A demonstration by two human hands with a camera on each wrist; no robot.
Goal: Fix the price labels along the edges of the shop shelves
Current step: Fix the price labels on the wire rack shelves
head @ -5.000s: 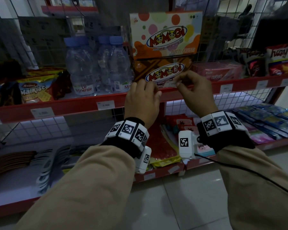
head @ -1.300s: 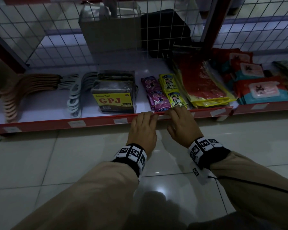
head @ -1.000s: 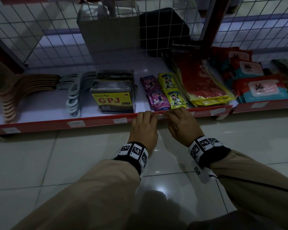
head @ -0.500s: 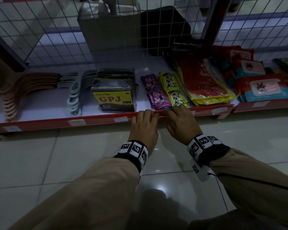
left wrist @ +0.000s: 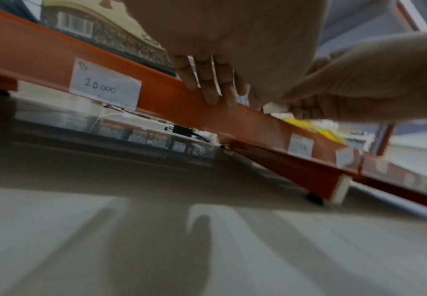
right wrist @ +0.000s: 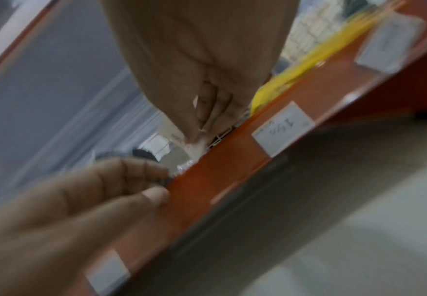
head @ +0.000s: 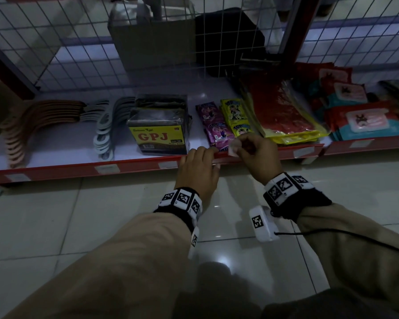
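Note:
The bottom shelf's red front rail (head: 136, 166) carries several small white price labels, one reading "10 000" (left wrist: 106, 88). My left hand (head: 199, 166) lies on the rail with its fingers (left wrist: 207, 88) fairly straight against the front face and its thumb (right wrist: 156, 195) touching it. Just to the right, my right hand (head: 256, 153) is raised slightly above the rail. It pinches a small white price label (head: 234, 148) between thumb and curled fingers (right wrist: 207, 112). The same label (left wrist: 274, 108) shows beside the left fingertips.
On the shelf behind the hands lie purple and yellow sachets (head: 219, 125), a black GPJ pack (head: 159, 134), red-and-yellow bags (head: 283, 111), wipes packs (head: 364, 120) and hangers (head: 32, 125). A wire grid (head: 78, 54) backs the shelf. Glossy floor tiles (head: 101, 226) lie below.
Five seconds ago both hands worked at an upper shelf's rail. In the last half second my right hand lifted off the bottom rail with a white label; the left stayed.

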